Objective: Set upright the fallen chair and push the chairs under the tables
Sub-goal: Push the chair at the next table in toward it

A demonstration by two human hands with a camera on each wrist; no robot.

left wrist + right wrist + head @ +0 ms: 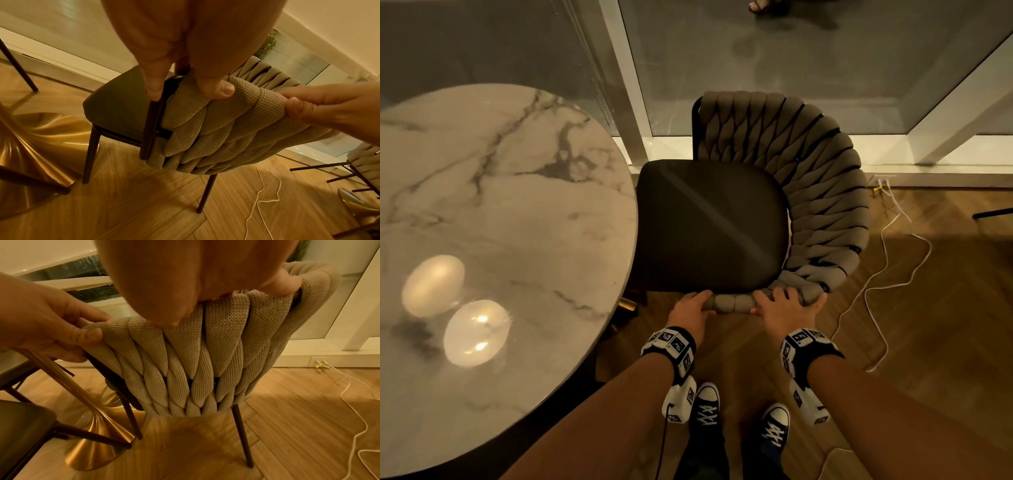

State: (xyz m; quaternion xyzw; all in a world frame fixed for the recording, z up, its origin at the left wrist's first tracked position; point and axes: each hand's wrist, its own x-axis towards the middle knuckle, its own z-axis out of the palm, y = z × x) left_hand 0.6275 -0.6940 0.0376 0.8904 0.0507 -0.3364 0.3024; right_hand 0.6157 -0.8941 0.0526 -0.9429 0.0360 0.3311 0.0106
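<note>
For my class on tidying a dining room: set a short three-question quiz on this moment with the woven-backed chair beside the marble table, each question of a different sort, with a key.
1. True or false: the beige woven-backed chair with the dark seat cushion lies on its side on the wooden herringbone floor.
2. Which part of the chair do the left hand and the right hand grip? A) its dark metal legs B) the top rim of its woven backrest C) its seat cushion
3. Fill in: the seat's front edge sits close to the rim of the round white ______ table.

Key: 1 false, it stands upright on its legs; 2 B; 3 marble.
</note>
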